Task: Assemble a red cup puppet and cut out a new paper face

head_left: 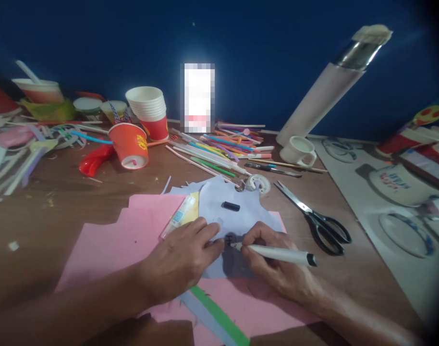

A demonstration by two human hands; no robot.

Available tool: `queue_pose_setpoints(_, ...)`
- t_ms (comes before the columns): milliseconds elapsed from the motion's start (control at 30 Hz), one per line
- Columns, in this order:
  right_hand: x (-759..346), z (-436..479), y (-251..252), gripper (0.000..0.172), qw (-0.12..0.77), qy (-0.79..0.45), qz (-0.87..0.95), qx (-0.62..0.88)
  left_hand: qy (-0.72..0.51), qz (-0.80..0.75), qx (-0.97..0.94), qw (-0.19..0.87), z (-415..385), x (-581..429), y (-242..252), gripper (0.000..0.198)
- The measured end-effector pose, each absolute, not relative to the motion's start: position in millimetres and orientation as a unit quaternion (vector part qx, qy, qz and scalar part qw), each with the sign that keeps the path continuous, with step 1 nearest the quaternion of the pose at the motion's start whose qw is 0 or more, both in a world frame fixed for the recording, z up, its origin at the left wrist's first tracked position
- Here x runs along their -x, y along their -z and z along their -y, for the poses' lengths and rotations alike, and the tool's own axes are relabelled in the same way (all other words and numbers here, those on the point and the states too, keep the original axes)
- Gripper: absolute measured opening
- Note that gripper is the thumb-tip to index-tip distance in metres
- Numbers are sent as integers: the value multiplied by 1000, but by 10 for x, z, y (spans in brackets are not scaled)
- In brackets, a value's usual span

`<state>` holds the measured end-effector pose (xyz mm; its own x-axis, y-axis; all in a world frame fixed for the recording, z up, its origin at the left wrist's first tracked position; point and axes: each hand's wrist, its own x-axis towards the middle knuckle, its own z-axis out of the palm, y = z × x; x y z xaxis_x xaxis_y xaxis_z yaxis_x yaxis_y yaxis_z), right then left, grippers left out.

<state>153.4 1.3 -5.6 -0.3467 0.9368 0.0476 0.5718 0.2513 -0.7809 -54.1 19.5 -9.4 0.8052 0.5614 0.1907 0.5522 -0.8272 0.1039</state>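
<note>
My right hand point(273, 257) grips a white marker point(282, 253) with a black end. The marker's tip touches a pale blue paper point(219, 197), beside small dark marks. My left hand point(185, 254) rests on the left part of that paper, fingers curled and together; whether anything is under the fingertips is hidden. A black marker cap point(230, 206) lies on the paper above both hands. Pink paper point(107, 245) spreads underneath, and a clear plastic packet point(178, 217) lies beside my left hand.
Black-handled scissors point(313, 218) lie open at the right. Behind are coloured straws point(219, 149), a white mug point(298, 151), an orange cup point(128, 145), stacked cups point(147, 108) and a bright blurred screen point(198, 96). A green strip point(219, 315) lies in front.
</note>
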Motion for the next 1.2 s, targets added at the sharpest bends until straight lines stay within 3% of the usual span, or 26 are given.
queue_pose_setpoints(967, -1523, -7, 89, 6, 260, -337, 752, 503, -105, -300, -948, 14, -180, 533, 211, 18)
queue_pose_setpoints(1200, -1589, -22, 123, 8, 359, -416, 639, 538, -145, -300, -942, 30, -186, 540, 250, 18)
